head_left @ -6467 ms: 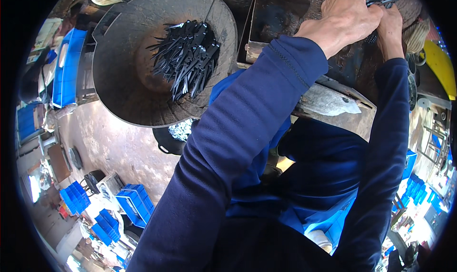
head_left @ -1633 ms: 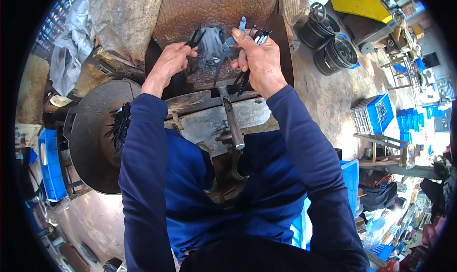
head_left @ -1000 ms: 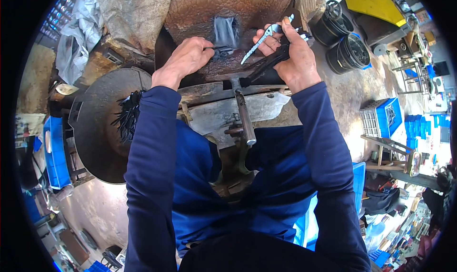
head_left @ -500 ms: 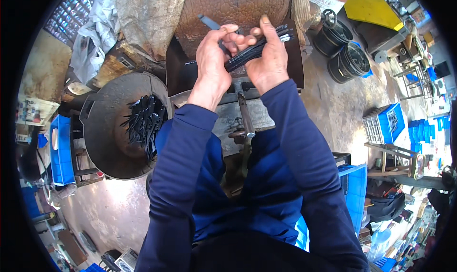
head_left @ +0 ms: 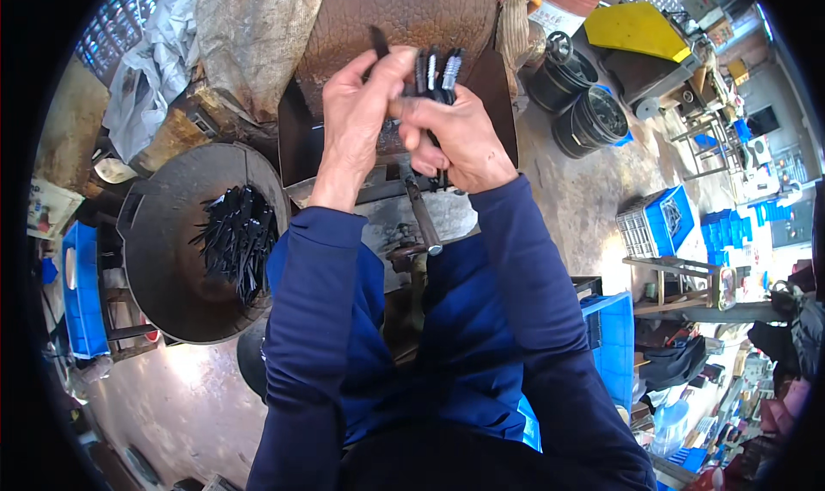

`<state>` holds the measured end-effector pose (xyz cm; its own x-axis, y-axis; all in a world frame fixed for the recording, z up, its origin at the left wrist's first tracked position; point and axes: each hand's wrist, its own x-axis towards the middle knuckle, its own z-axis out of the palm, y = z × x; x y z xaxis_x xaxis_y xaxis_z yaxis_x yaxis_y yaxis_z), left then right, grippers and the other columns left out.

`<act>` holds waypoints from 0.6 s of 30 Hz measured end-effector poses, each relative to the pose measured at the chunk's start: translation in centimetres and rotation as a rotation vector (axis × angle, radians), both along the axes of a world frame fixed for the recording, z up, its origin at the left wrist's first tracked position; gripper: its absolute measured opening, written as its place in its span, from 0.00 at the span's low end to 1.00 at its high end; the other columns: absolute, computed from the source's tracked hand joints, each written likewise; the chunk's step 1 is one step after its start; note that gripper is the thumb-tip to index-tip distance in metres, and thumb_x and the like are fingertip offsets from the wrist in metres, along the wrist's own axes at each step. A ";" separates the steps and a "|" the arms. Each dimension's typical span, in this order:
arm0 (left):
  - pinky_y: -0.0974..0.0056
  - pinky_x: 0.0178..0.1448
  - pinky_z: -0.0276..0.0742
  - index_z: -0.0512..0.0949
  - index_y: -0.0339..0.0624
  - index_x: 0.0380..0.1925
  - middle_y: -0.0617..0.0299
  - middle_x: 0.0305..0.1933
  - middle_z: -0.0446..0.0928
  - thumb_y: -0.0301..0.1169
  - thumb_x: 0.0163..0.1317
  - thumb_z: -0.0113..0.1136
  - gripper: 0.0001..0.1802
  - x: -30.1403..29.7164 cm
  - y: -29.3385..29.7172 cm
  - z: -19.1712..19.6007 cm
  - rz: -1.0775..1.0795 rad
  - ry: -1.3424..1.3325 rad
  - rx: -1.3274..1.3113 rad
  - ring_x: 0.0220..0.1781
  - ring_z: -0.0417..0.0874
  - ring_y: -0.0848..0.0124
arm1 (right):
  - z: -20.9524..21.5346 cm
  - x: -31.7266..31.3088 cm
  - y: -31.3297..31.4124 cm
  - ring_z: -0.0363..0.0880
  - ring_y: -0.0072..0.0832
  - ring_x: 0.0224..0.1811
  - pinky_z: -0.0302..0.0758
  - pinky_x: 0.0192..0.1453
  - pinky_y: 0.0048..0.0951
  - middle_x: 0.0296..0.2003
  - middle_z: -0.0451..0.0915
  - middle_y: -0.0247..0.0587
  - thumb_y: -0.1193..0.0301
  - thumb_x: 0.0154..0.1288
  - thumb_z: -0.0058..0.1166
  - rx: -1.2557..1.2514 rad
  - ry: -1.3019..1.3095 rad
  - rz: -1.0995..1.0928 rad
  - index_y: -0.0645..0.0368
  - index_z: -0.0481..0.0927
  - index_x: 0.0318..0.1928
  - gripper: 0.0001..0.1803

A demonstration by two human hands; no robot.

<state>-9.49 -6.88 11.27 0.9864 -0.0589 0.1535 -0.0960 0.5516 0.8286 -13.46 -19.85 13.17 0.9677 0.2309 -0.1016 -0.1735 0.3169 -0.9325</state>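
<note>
Though blurry, LH curled, grip on prob. blade; RH curled round dk pcs.

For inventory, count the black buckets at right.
2: the far bucket, below and left of the yellow panel; the near bucket, slightly lower and further right. Others may be hidden.

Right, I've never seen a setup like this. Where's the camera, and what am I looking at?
A person works with two bare hands, and the view comes from a fisheye camera on their head, looking down. The left hand holds a dark strip; the right hand, close against it, grips a bundle of dark metal pieces, some with ridged silvery parts. At the left, a round pan holds a pile of dark pieces. At the right, black buckets stand on the floor.
</note>
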 end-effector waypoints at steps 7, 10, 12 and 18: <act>0.74 0.40 0.74 0.83 0.37 0.38 0.69 0.35 0.82 0.30 0.62 0.68 0.09 -0.2 0.7 -0.2 -0.187 -0.289 0.554 0.34 0.77 0.83 | 0.4 -1.8 -0.6 0.68 0.21 0.10 0.69 0.16 0.25 0.23 0.79 0.45 0.76 0.65 0.57 -0.297 -0.004 0.119 0.71 0.72 0.45 0.13; 0.73 0.37 0.74 0.84 0.38 0.38 0.69 0.31 0.81 0.32 0.61 0.69 0.10 -0.2 0.4 -0.8 -0.174 -0.331 0.505 0.32 0.77 0.83 | 1.1 -2.9 -1.0 0.72 0.21 0.13 0.72 0.18 0.24 0.24 0.80 0.45 0.75 0.66 0.58 -0.340 -0.007 0.108 0.72 0.72 0.47 0.14; 0.72 0.35 0.74 0.84 0.38 0.38 0.69 0.29 0.81 0.34 0.61 0.69 0.11 -0.5 -0.1 -0.9 -0.181 -0.346 0.474 0.31 0.77 0.83 | 1.4 -3.9 -1.8 0.74 0.21 0.16 0.74 0.21 0.23 0.26 0.81 0.44 0.73 0.67 0.58 -0.328 -0.022 0.080 0.71 0.73 0.49 0.16; 0.74 0.38 0.72 0.85 0.39 0.40 0.72 0.32 0.81 0.31 0.62 0.68 0.09 -0.8 -0.7 -0.7 -0.056 -0.390 0.299 0.34 0.75 0.84 | 1.6 -7.4 -4.8 0.76 0.19 0.21 0.74 0.26 0.19 0.27 0.79 0.36 0.66 0.70 0.58 -0.418 0.005 0.058 0.66 0.76 0.47 0.15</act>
<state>-10.30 -7.54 10.57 0.8529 -0.2077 0.4789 -0.4077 0.3079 0.8596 -20.83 -24.62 14.80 0.9534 0.2232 -0.2030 -0.1849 -0.0994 -0.9777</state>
